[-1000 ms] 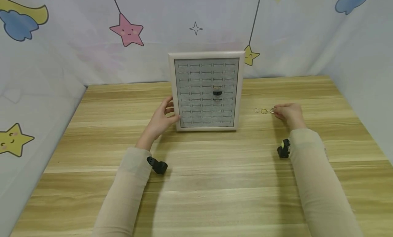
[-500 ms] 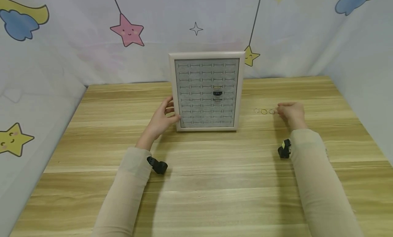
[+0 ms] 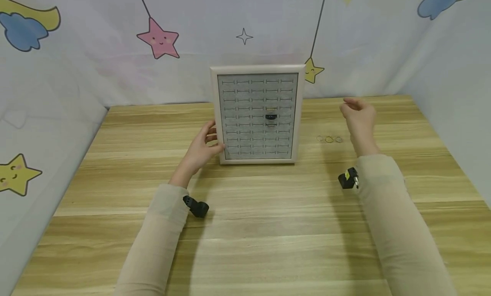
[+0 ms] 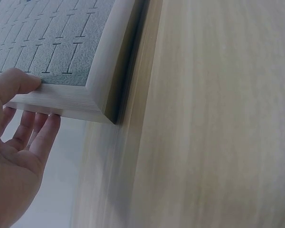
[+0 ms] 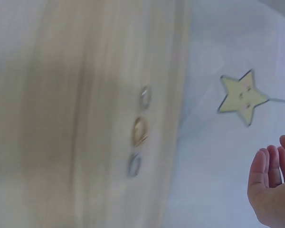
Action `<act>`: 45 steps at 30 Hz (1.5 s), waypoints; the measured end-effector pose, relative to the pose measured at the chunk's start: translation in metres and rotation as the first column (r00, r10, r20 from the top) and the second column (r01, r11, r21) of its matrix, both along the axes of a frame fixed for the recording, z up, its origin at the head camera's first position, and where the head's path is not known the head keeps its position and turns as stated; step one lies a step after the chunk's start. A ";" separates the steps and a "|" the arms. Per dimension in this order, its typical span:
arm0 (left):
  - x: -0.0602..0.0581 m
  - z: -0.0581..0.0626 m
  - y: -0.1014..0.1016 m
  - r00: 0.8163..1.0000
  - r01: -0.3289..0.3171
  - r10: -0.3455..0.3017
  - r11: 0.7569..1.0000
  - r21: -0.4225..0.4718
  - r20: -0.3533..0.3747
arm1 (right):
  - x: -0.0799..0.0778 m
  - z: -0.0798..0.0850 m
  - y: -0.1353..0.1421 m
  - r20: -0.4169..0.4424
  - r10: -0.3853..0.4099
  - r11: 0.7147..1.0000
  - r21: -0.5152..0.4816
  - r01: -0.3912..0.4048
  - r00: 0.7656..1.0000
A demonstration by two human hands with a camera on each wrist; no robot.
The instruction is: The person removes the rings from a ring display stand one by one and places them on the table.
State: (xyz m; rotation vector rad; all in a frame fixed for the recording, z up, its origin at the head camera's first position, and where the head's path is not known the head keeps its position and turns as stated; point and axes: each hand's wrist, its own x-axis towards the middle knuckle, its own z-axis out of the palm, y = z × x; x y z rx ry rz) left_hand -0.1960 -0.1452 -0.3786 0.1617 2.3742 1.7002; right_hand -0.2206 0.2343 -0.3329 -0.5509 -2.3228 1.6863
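A white-framed ring display board (image 3: pixel 258 91) with rows of slots in grey padding stands upright at the table's back. Its slots hold a black ring (image 3: pixel 271 116), with a thin ring just above and another just below. My left hand (image 3: pixel 199 151) grips the frame's left side, thumb on the front and fingers behind, as the left wrist view shows. My right hand (image 3: pixel 359 117) is raised right of the board, thumb and forefinger close together; I cannot tell whether a ring is between them. Below it lie a gold ring (image 3: pixel 329 139) and two silvery rings (image 3: pixel 339 139).
The wood-grain table (image 3: pixel 245 227) reaches back to a pale cloth backdrop (image 3: pixel 207 36) printed with stars and clouds. Each sleeved wrist carries a small black camera, the left one (image 3: pixel 196 206) close over the tabletop.
My right hand has lifted off the tabletop beside the row of rings and moved up and back. The left hand and the board keep their places.
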 end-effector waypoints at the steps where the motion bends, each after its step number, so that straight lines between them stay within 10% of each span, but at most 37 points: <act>1: 0.000 0.000 0.000 1.000 0.001 -0.001 1.000 0.004 0.002 | -0.001 0.003 -0.004 -0.029 -0.001 1.000 -0.011 0.001 1.000; 22: -0.001 -0.001 -0.001 1.000 0.000 -0.001 1.000 0.026 0.015 | 0.014 0.044 -0.086 -0.360 0.210 0.978 0.069 -0.198 0.909; 35: 0.000 -0.001 0.000 1.000 0.004 -0.004 1.000 0.026 0.018 | 0.017 0.027 -0.108 -0.230 0.495 0.833 0.399 -0.383 0.838; 45: 0.000 -0.001 0.000 1.000 0.007 -0.007 1.000 0.026 0.011 | 0.018 0.024 -0.122 -0.176 0.566 0.743 0.532 -0.406 0.806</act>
